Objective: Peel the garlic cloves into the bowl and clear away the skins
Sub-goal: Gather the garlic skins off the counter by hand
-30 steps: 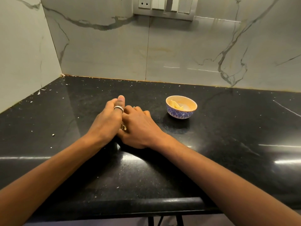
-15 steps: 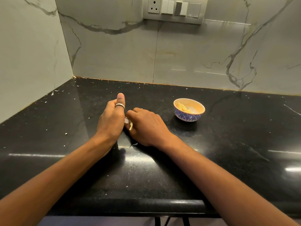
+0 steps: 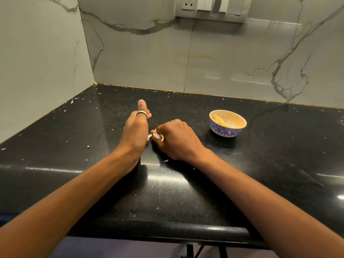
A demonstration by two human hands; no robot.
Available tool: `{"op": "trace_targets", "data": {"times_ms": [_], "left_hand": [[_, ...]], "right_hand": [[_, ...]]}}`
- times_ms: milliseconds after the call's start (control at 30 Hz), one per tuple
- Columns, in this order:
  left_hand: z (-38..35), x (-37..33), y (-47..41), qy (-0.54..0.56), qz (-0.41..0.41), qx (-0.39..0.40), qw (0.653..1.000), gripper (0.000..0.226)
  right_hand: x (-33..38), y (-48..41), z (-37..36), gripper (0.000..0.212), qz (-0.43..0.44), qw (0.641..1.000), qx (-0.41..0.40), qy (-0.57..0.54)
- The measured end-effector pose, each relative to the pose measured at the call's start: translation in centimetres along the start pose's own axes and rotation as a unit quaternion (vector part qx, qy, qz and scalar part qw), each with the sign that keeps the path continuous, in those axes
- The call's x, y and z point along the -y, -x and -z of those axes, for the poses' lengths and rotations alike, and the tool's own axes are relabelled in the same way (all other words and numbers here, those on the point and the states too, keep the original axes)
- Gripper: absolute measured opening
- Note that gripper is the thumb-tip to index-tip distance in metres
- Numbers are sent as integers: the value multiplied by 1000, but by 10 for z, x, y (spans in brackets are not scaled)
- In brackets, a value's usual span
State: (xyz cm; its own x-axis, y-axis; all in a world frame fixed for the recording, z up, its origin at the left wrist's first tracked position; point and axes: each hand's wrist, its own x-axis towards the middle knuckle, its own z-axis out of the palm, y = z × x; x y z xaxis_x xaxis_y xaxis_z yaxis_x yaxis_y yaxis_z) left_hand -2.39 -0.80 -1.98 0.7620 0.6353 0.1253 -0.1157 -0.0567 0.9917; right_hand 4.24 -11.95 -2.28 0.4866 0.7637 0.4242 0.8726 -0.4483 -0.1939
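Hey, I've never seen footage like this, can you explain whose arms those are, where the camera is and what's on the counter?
No machine here: these are a person's two bare arms, filmed by one wide-angle camera worn on their head, looking forward and down. That is why the arms enter from the bottom edge. The surface is a black countertop against marble-look walls. On it stands a small blue-patterned bowl holding peeled garlic cloves. The right hand is curled around white papery garlic skins; whether a clove is inside is hidden. The left hand, wearing a ring, stands on its edge beside them, its fingers out of sight. Tiny skin flecks dot the counter.
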Motion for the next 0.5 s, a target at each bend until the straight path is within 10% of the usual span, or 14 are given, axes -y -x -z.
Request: {"op": "trace_targets", "data": {"times_ms": [300, 500], "left_hand": [[-1, -26, 14, 189, 72, -14, 979, 57], [-32, -37, 28, 290, 113, -31, 950, 60]], "right_hand": [[-8, -23, 16, 48, -165, 957, -100, -214], [21, -39, 46, 26, -319, 752, -102, -567]]}}
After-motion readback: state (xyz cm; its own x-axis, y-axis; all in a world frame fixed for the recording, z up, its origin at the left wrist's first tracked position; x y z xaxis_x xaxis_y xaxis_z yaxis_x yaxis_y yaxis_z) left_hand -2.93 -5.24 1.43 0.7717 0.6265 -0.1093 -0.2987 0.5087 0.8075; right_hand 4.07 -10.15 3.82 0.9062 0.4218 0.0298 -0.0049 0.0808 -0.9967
